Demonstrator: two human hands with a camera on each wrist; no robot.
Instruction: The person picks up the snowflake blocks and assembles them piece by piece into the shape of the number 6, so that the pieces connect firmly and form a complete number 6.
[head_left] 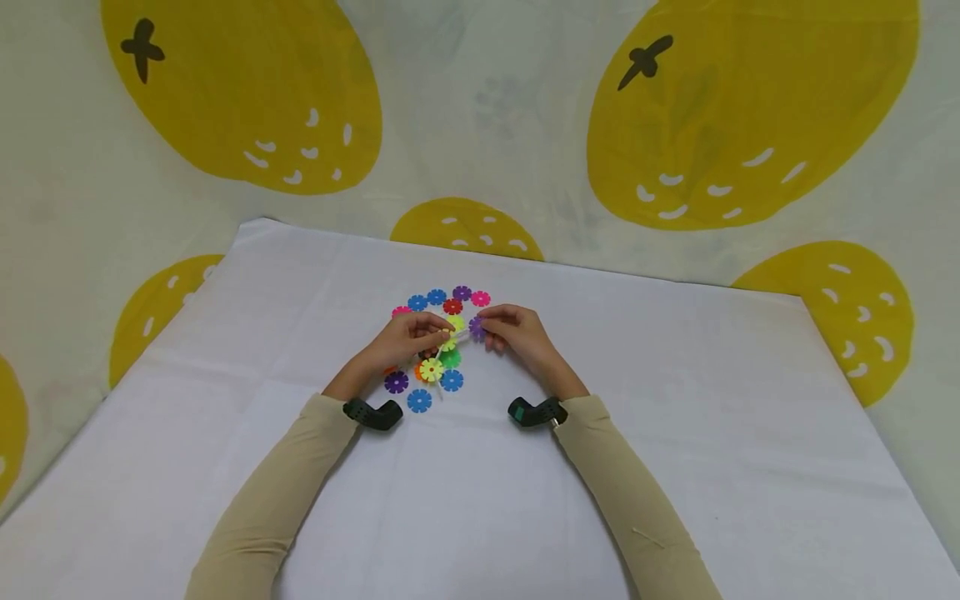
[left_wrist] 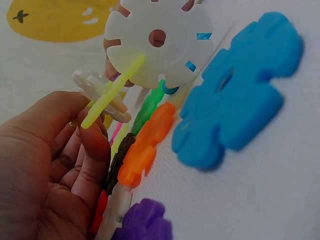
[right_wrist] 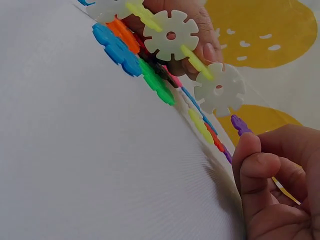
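My left hand (head_left: 411, 335) pinches a chain of notched snowflake discs, white and yellow by turns, held over the table. In the right wrist view the chain's end is a white disc (right_wrist: 220, 92), joined to a yellow disc (right_wrist: 196, 61) seen edge-on. Facing it, my right hand (head_left: 519, 332) pinches a purple disc (right_wrist: 241, 124) between thumb and finger, its edge right at the white disc's rim. At the chain's other end, a large white disc (left_wrist: 131, 42) fills the top of the left wrist view. Part of the chain is hidden behind the left fingers.
Loose discs lie on the white cloth (head_left: 675, 417) around and below the hands: several blue ones, including one (head_left: 419, 401) at the front, a purple one (head_left: 396, 382), a red one (head_left: 452, 307) and a green one (head_left: 451, 358). Behind hangs a lemon-print curtain (head_left: 487, 125).
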